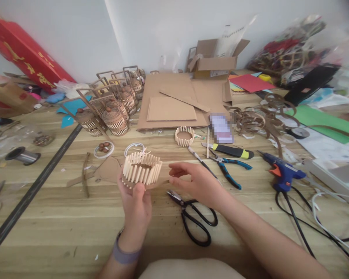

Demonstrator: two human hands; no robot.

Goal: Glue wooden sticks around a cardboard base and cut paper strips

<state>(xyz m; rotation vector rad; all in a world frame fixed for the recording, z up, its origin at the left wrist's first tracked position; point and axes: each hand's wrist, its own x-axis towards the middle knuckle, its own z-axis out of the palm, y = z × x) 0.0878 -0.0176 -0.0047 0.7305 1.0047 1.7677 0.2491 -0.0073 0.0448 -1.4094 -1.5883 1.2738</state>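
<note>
My left hand [136, 205] grips a small round basket [142, 169] ringed with upright pale wooden sticks, tilted above the table, thumb on its near side. To its right hovers my right hand [192, 180], fingers parted and nothing visible between them. Below that hand lie black-handled scissors [189, 211]. A second, smaller stick ring [184, 137] with a brown base stands beyond my hands. Just behind the held basket is a white ring [134, 149] with loose sticks on it. Brown cardboard pieces [109, 170] lie to the left.
Several lidded stick baskets [114, 116] with tall handles stand at the back left. Cardboard sheets [174, 104] lie behind. Toward the right are pliers [229, 168], a utility knife [232, 151], a blurred phone [221, 128] and a blue glue gun [283, 170] with trailing cords.
</note>
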